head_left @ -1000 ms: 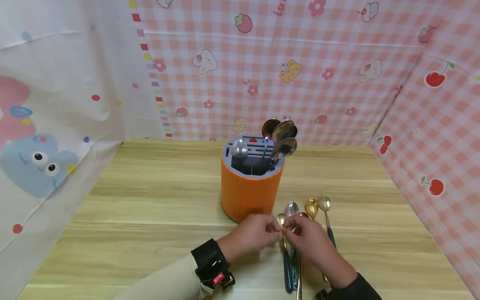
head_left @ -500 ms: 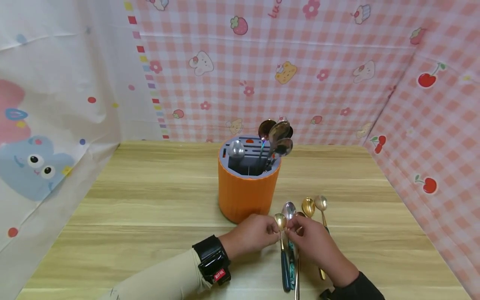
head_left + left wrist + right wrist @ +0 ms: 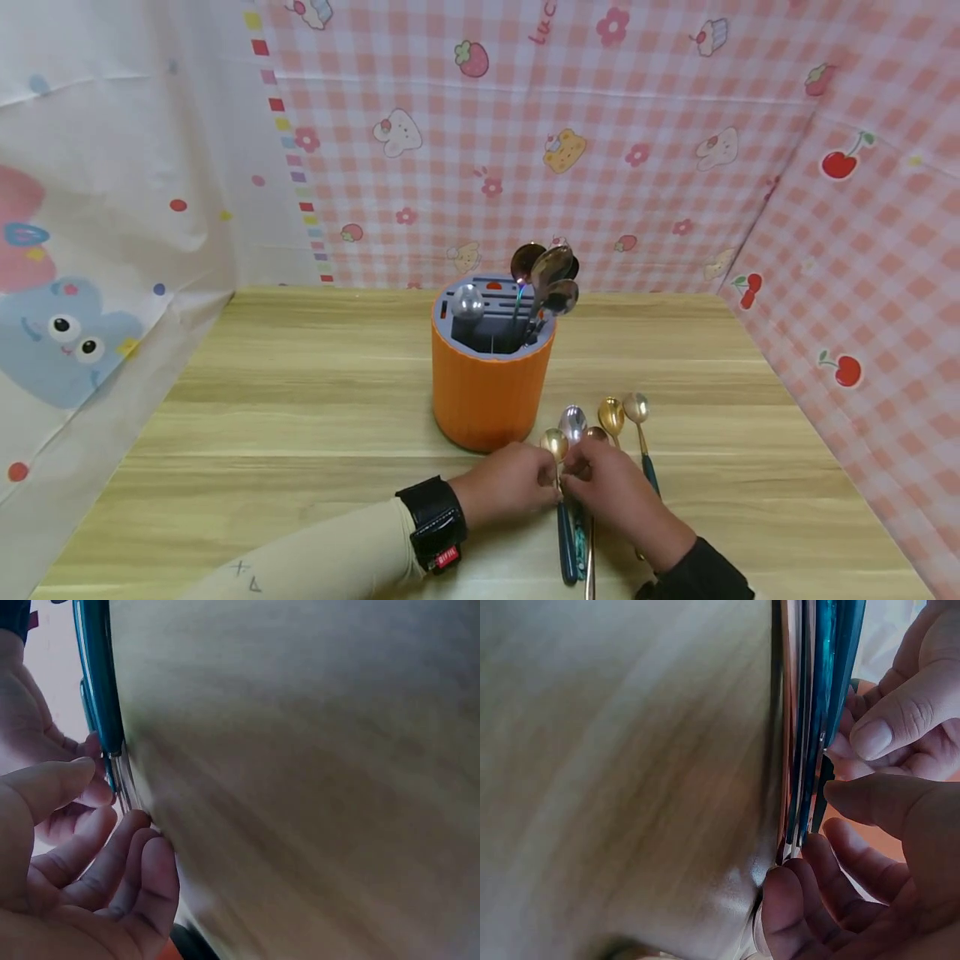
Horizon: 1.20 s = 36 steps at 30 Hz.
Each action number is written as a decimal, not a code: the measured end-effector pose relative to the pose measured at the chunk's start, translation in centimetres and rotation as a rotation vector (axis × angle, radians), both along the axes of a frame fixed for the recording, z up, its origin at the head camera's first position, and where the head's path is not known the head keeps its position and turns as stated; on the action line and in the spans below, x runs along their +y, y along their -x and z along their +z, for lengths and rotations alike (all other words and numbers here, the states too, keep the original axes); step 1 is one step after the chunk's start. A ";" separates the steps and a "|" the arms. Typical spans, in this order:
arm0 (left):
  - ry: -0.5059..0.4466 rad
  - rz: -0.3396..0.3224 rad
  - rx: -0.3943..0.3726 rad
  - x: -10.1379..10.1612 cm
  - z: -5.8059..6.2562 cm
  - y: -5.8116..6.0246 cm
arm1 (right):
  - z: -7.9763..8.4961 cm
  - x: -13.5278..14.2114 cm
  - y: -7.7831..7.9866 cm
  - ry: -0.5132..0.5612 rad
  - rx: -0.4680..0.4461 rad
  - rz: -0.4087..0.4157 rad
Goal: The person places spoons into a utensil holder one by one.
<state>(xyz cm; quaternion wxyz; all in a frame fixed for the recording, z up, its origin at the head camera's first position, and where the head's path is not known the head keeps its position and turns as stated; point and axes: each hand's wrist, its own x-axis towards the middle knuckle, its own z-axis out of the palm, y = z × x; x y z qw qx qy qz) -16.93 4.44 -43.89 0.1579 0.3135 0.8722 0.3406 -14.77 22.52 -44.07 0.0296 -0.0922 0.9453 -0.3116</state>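
Note:
Over a bunch of spoons on the table, both hands meet fingertip to fingertip. My left hand touches the neck of a gold spoon with a dark teal handle; its thumb and fingers stand a little apart in the left wrist view. From the other side, my right hand has loosely bent fingertips at the spoon handles, thumb apart from them. A silver spoon and a copper-coloured spoon lie partly hidden under this hand.
Behind the hands stands an orange holder with a grey slotted top and several spoons upright in it. A gold spoon and a pale spoon lie to the right. Patterned cloth walls the table in.
Both hands have drawn slightly back toward the body. The right fingertips have come off the gold spoon's neck, uncovering its bowl; the spoons have barely moved.

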 end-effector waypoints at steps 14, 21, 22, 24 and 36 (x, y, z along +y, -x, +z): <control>0.211 -0.032 0.092 1.1 0.1 -0.7 | -0.1 -0.9 0.5 -0.091 -0.030 0.034; 0.264 0.046 0.029 1.5 0.3 -0.8 | 0.1 -1.0 0.6 -0.076 -0.067 0.054; 0.262 0.059 0.009 1.5 0.4 -0.8 | 0.0 -1.0 0.6 -0.076 -0.069 0.052; 0.247 0.086 -0.040 1.5 0.5 -0.8 | 0.0 -1.0 0.7 -0.073 -0.083 0.042; 0.151 0.152 -0.186 1.2 1.1 -0.7 | 0.5 -0.6 1.0 -0.021 -0.034 -0.005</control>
